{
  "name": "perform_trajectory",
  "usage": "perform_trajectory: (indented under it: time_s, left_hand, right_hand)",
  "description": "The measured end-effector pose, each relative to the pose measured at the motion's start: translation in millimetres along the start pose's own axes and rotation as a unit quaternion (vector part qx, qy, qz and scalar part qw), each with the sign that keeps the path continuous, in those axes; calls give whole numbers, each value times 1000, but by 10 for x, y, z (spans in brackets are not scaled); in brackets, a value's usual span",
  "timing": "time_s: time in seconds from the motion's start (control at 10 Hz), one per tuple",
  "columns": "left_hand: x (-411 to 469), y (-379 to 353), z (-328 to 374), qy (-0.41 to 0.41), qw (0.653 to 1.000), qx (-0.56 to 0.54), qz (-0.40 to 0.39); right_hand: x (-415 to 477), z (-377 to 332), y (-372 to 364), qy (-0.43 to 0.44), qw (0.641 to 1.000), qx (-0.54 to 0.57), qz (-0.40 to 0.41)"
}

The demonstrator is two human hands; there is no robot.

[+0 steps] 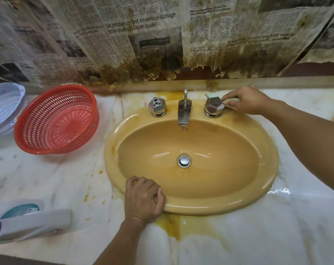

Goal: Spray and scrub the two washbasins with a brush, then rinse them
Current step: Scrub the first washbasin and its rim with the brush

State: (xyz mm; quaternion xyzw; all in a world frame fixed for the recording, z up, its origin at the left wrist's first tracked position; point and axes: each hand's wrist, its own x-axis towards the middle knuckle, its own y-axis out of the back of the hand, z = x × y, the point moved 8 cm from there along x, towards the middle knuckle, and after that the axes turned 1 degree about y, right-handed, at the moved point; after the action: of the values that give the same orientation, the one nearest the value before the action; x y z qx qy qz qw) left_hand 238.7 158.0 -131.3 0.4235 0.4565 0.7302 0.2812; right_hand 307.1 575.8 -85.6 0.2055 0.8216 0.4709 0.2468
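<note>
The marble surface (pixel 238 236) carries the yellow washbasin (pixel 191 207), with yellow stains round its rim. My left hand (pixel 143 199) rests on the near rim, fingers curled on nothing. My right hand (pixel 248 101) is at the far rim, fingers pinching a pale green brush (pixel 233 101) just beside the right tap knob (pixel 213 107).
</note>
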Motion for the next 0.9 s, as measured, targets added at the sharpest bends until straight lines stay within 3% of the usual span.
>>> perform_trajectory:
  time_s: [0.2,0.4,0.5,0.7,0.8,0.9]
  left_hand:
    - [-6,2,-16,8,1000,0,0]
    - [-6,-12,-18,6,1000,0,-5]
    - [-4,-17,-26,9,1000,3,-6]
    - [-8,-29,-27,9,1000,-1,-6]
    - [-9,-41,-24,9,1000,3,-11]
    - [-18,-40,-16,3,1000,1,-8]
  right_hand:
    - [-431,173,-54,-27,998,3,48]
    - [-1123,390,-152,-13,998,-38,41]
    - [-1296,706,60,-86,992,-16,93]
    - [-1525,646,-177,-82,993,-38,70]
    - [-1564,770,-21,-124,985,-6,120]
    - [-1622,604,-196,-84,993,-21,79]
